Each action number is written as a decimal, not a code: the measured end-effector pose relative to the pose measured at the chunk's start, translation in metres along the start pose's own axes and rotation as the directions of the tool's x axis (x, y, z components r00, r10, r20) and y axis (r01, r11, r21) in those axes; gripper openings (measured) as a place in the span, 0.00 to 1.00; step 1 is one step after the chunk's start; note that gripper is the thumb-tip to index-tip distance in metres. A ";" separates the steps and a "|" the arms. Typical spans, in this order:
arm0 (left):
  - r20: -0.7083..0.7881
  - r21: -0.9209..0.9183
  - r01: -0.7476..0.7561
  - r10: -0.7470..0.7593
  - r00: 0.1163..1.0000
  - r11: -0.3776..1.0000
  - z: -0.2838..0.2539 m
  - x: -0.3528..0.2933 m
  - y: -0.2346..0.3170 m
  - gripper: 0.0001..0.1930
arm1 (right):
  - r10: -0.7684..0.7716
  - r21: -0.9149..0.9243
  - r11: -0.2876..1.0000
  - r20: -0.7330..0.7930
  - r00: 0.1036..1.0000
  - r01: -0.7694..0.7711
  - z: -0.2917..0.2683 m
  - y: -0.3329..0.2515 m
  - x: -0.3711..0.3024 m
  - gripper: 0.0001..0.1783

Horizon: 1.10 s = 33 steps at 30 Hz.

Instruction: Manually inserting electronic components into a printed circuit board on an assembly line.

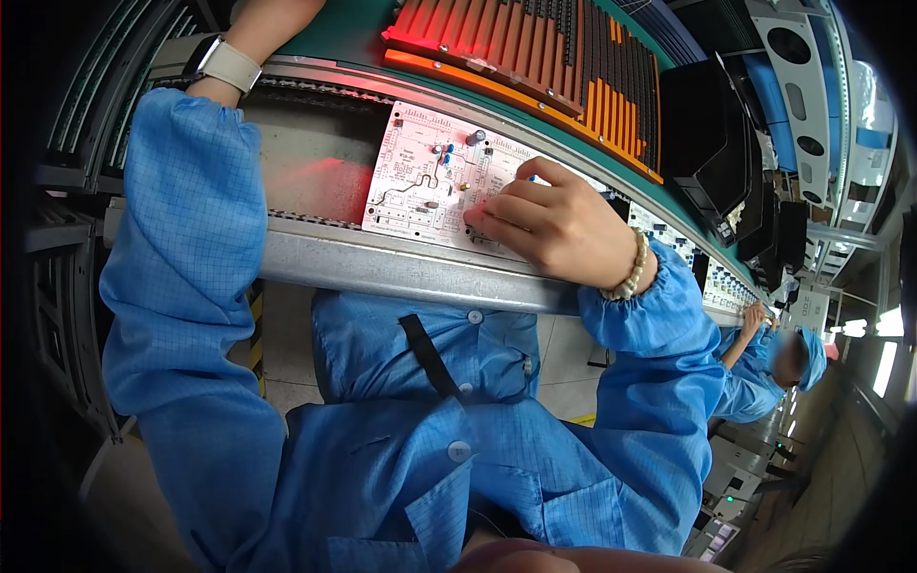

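Observation:
A white circuit board (420, 181) with a few capacitors and small blue parts lies across the conveyor rails in front of me. Over its right part is my right hand (549, 222), a bead bracelet at the wrist. Its fingers are curled and pinched close to the board's surface; whatever is between the fingertips is hidden. My left hand (279, 17) reaches to the top edge beside the green bench surface (339, 33), and its fingers are out of the picture. A watch with a pale strap (229, 67) sits on that wrist.
Beyond the conveyor stands a slotted orange and brown rack (487, 62) with dark parts in its rows. Black bins (707, 143) are to its right. A metal rail (411, 277) runs along my side. More boards (726, 286) lie farther right, near a co-worker in blue (755, 382).

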<state>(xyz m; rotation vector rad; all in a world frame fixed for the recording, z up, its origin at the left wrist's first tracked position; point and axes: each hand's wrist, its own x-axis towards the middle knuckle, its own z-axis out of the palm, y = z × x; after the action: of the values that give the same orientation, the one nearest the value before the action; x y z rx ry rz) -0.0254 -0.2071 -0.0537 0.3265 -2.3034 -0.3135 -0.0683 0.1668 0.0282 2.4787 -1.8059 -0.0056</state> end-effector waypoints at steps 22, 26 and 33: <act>0.026 -0.063 0.000 0.001 1.000 0.998 -0.023 0.002 0.021 0.08 | 0.239 0.278 0.937 -0.062 0.969 -0.213 0.005 -0.001 -0.002 0.12; 0.047 -0.069 0.047 -0.044 0.998 0.997 -0.022 0.002 0.024 0.08 | 0.356 0.239 0.908 -0.009 0.935 -0.343 -0.002 -0.012 0.001 0.10; 0.119 -0.084 0.068 -0.057 0.991 0.994 -0.023 0.005 0.017 0.07 | 0.476 0.368 0.826 -0.047 0.878 -0.428 0.009 -0.021 -0.006 0.08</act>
<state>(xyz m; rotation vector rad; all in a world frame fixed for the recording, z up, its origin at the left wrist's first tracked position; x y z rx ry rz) -0.0141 -0.1958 -0.0289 0.3446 -2.3884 -0.4755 -0.0503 0.1788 0.0176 2.0893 -2.4605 0.5440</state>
